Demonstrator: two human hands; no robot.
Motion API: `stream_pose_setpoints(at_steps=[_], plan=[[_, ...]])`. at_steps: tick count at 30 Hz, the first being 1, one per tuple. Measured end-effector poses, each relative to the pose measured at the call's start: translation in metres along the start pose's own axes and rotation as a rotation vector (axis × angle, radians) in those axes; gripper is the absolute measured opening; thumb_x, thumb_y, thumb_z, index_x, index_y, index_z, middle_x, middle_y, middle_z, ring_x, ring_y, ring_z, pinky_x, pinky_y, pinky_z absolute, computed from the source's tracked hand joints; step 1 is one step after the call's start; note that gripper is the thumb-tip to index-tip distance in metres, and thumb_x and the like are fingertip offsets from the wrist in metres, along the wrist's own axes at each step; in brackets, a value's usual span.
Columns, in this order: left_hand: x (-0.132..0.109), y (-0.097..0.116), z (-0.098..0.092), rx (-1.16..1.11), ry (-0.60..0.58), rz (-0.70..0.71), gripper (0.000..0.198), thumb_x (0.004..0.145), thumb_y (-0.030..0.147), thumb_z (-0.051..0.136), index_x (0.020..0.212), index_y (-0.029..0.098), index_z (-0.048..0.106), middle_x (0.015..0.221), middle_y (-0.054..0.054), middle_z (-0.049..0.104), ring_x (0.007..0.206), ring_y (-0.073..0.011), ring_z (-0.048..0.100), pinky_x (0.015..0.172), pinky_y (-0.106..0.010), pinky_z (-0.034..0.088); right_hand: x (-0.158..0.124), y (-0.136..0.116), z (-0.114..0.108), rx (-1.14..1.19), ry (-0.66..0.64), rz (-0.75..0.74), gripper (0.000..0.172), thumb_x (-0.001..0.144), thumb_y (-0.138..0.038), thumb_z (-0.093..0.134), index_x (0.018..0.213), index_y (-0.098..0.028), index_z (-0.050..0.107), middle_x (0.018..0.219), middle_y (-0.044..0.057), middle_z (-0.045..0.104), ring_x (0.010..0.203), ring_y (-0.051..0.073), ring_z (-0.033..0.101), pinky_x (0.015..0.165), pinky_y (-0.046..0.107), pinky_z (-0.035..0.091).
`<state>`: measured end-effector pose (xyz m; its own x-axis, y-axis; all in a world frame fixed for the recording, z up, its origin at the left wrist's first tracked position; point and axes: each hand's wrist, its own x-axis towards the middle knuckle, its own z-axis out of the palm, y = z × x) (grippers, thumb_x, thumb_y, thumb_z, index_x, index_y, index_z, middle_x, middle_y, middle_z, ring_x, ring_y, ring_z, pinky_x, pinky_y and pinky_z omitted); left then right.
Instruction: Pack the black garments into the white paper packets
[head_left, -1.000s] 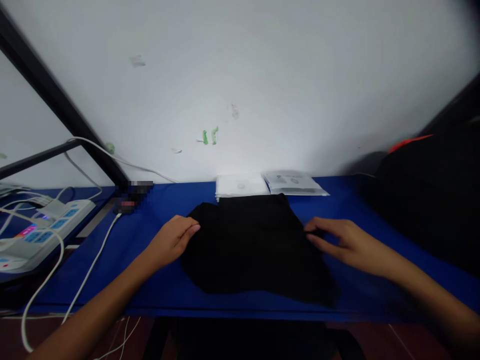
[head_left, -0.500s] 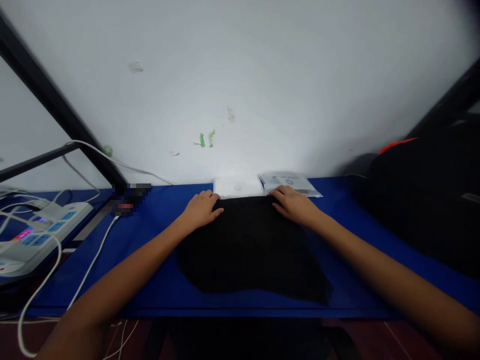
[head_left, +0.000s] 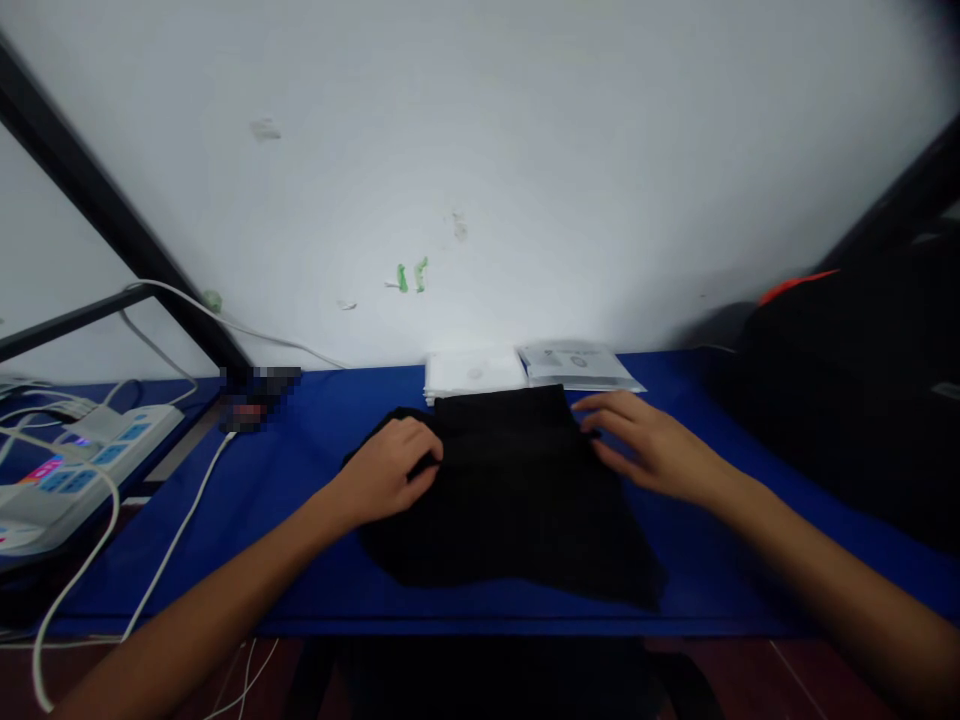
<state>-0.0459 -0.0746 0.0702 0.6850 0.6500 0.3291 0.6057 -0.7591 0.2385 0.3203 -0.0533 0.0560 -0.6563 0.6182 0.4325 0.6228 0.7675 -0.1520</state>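
A black garment (head_left: 510, 500) of soft cloth lies spread on the blue table (head_left: 285, 520), with a straight band at its far edge. My left hand (head_left: 394, 468) rests on the garment's left side, its fingers curled in and the thumb close to them; cloth bunches up just behind the knuckles. At the garment's right edge is my right hand (head_left: 649, 445), fingers stretched and apart, the tips beside or just touching the cloth. The garment's exact kind is hard to tell in the dark fabric.
Behind the garment, by the wall, lie a stack of white packets (head_left: 474, 372) and a clear plastic packet (head_left: 577, 366). A large black bag-like thing (head_left: 847, 400) fills the right. On the left are a power strip (head_left: 112, 455), white cables and a pixelated dark object (head_left: 259, 400).
Both hands have come away from the far edge toward me, the right one also moving outward. The band at the far edge is now uncovered, and cloth has bunched at the left.
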Motion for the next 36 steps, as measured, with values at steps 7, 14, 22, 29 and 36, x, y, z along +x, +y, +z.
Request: stream_pose_setpoints(at_steps=[7,14,22,29,36], plan=[[-0.023,-0.007,-0.002,-0.210,-0.054,-0.021,0.013,0.095,0.028,0.051,0.104,0.023,0.059,0.102,-0.004,0.065,0.097,-0.0190,0.059,0.089,-0.036,0.048,-0.019,-0.024,0.001,0.040,-0.187,-0.008,0.015,0.089,-0.025,0.052,0.094,-0.020,0.066,0.119,0.012,0.063,0.107,0.028,0.061,0.089,0.048,0.053],[-0.031,-0.070,0.006,0.077,0.077,-0.450,0.034,0.084,0.043,0.062,0.106,0.017,0.058,0.106,-0.010,0.062,0.102,-0.0287,0.058,0.089,-0.046,0.049,0.004,-0.032,0.008,0.071,-0.130,-0.046,0.017,0.093,-0.030,0.052,0.096,-0.019,0.065,0.115,0.012,0.065,0.104,0.025,0.062,0.090,0.044,0.052],[-0.037,-0.056,-0.003,0.025,0.288,-0.290,0.007,0.088,0.026,0.053,0.091,0.021,0.058,0.100,-0.006,0.064,0.097,-0.0223,0.058,0.089,-0.042,0.048,0.006,-0.037,0.027,0.161,-0.171,-0.055,0.017,0.093,-0.027,0.051,0.103,-0.020,0.062,0.114,0.011,0.064,0.104,0.023,0.061,0.088,0.042,0.053],[-0.051,-0.039,-0.020,-0.299,0.037,-0.112,0.007,0.086,0.021,0.053,0.087,0.021,0.060,0.104,-0.006,0.068,0.098,-0.0191,0.061,0.086,-0.037,0.050,0.000,-0.033,0.031,0.174,-0.159,-0.053,0.017,0.094,-0.025,0.051,0.107,-0.020,0.060,0.117,0.011,0.062,0.107,0.023,0.060,0.090,0.043,0.053],[-0.058,-0.037,-0.010,-0.203,0.004,-0.264,0.021,0.092,0.038,0.056,0.081,0.020,0.057,0.100,-0.005,0.064,0.095,-0.0196,0.060,0.086,-0.037,0.049,-0.002,-0.031,0.032,0.197,-0.157,-0.046,0.017,0.093,-0.025,0.052,0.108,-0.020,0.060,0.118,0.011,0.061,0.109,0.023,0.059,0.091,0.044,0.053]])
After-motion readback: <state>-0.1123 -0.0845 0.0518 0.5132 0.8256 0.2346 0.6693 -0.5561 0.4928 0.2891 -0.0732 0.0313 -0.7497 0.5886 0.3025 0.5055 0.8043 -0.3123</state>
